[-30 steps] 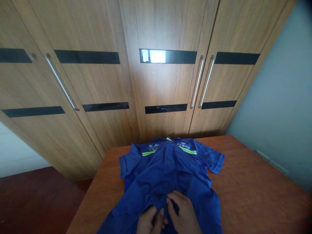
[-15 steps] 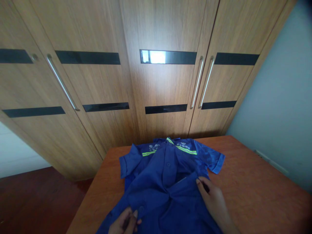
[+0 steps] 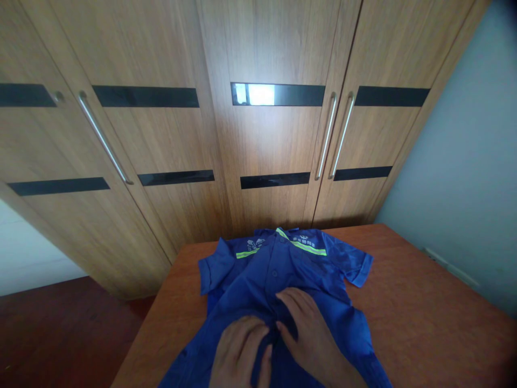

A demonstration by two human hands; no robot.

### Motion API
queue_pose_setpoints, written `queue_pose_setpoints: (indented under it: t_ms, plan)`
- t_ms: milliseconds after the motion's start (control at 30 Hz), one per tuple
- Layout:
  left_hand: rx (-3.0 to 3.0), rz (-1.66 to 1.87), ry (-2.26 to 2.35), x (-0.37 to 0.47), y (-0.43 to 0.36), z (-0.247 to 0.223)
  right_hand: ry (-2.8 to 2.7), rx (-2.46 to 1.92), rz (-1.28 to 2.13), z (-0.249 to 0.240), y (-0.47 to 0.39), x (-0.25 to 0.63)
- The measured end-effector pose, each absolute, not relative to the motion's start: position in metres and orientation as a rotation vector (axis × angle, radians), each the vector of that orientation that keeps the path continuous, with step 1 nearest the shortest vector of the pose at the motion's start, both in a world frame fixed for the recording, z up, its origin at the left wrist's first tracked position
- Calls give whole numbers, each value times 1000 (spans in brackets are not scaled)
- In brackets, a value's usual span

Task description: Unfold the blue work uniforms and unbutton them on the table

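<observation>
Blue shirt [image 3: 238, 299] spreads from the far edge of the bench [image 3: 416, 307]; my left hand [image 3: 240, 347] and right hand [image 3: 310, 334], half-curled, touch its front [image 3: 270, 291], grip hidden. Uneven tugging could skew it.

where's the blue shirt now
In the head view, the blue shirt lies at bottom centre on the brown table, by the cabinet, under the left hand and right hand.

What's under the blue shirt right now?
The shirt lies on a brown table, which shows on either side of it. The part directly beneath is covered by the cloth, so I cannot tell whether anything else lies there.
</observation>
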State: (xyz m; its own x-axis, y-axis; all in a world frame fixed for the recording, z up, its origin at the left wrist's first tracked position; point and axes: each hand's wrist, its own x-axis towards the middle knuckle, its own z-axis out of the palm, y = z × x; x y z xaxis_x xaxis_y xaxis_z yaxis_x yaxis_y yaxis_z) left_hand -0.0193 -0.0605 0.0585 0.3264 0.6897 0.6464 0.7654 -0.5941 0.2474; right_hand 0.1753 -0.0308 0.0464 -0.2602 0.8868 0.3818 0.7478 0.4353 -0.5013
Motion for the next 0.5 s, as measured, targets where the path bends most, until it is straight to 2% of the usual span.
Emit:
queue_pose_setpoints:
  t_ms: [267, 500]
  plan:
    - [-2664, -750, -1811, 17, -26, 35, -2030, -1685, 387, 33, -25, 167]
    - [-2617, -657, -1814, 13, -27, 26, -1947, -1661, 466, 32, -28, 165]
